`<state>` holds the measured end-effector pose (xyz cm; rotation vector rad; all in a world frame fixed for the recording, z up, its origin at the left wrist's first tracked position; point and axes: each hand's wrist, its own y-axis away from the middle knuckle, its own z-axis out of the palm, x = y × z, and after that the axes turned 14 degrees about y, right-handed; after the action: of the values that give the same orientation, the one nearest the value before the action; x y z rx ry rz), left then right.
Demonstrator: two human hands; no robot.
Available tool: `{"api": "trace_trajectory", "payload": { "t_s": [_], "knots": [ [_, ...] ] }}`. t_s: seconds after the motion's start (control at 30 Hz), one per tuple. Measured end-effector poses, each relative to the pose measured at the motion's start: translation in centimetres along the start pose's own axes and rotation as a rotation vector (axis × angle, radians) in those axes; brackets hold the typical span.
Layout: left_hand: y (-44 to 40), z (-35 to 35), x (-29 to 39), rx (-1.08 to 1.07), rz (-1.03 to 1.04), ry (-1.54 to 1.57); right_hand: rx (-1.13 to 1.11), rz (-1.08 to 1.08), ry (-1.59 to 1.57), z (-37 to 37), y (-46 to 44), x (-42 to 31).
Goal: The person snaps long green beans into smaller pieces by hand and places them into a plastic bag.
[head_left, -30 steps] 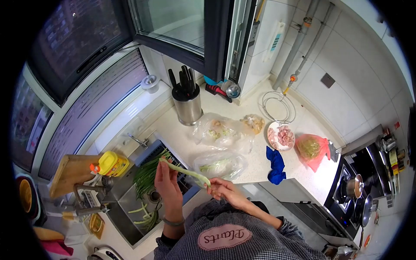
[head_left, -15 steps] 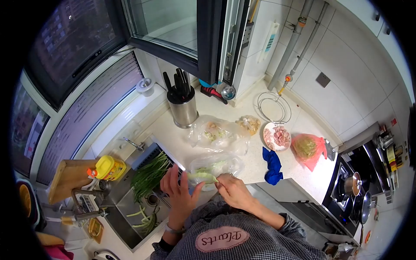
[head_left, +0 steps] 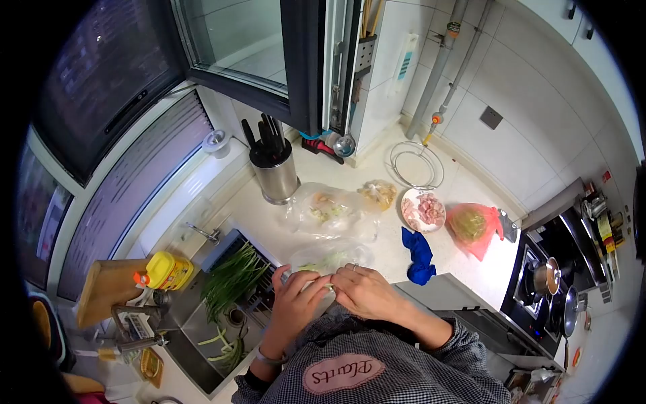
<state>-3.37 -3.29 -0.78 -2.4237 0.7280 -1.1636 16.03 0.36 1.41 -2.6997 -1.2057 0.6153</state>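
Observation:
My left hand (head_left: pixel 296 295) and my right hand (head_left: pixel 363 291) meet at the counter's front edge, fingertips nearly touching. Between their closed fingers, a small part of a pale green vegetable piece (head_left: pixel 330 287) shows; its exact kind is hard to make out. A ring is on one right finger. Just beyond the hands lies a clear plastic bag (head_left: pixel 353 252) with pale green pieces in it. Behind that, a second clear bag (head_left: pixel 356 225) holds more pale scraps.
Left is a sink (head_left: pixel 192 360) with long green pods (head_left: pixel 233 353) and leafy greens (head_left: pixel 232 276) in a blue basket. A knife block (head_left: pixel 276 176), meat plate (head_left: pixel 424 210), blue cloth-like item (head_left: pixel 420 259) and red bag (head_left: pixel 474 225) stand on the counter. The stove (head_left: pixel 531 289) is right.
My left hand, spread and apart before, has come right and closed in against the right hand. The pale green vegetable piece is now mostly hidden by fingers. The view has shifted slightly.

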Motion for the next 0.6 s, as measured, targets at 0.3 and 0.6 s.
{"api": "trace_trajectory", "payload": {
  "t_s": [0.3, 0.6],
  "knots": [
    [-0.4, -0.1, -0.2, 0.032, 0.073, 0.127, 0.004, -0.020, 0.000, -0.1, -0.3, 0.3],
    [0.1, 1.0, -0.2, 0.153, 0.101, 0.102, 0.105, 0.498, -0.786, 4.1, 0.3, -1.2]
  ]
}}
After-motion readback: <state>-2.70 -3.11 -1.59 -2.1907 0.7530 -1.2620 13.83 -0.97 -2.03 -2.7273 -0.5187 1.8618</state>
